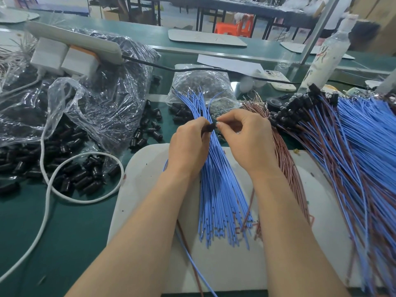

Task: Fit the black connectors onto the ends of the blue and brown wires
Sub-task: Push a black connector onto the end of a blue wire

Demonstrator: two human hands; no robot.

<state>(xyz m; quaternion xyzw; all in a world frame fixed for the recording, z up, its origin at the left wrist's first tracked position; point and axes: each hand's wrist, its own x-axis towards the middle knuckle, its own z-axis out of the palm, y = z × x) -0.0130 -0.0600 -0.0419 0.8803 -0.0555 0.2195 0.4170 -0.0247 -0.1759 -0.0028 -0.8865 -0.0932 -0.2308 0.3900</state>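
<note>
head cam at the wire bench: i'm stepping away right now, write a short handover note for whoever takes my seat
Left hand: grips a black connector over the blue wires.
Right hand: pinches the same connector's other end; any wire in its fingers is hidden.
Stock: blue wires and brown wires lie loose on the white mat; loose connectors lie on the green table, left of it.
Done: a big pile of fitted wires on the right.
Left to do: finish this connector, then work through both loose bundles.
</note>
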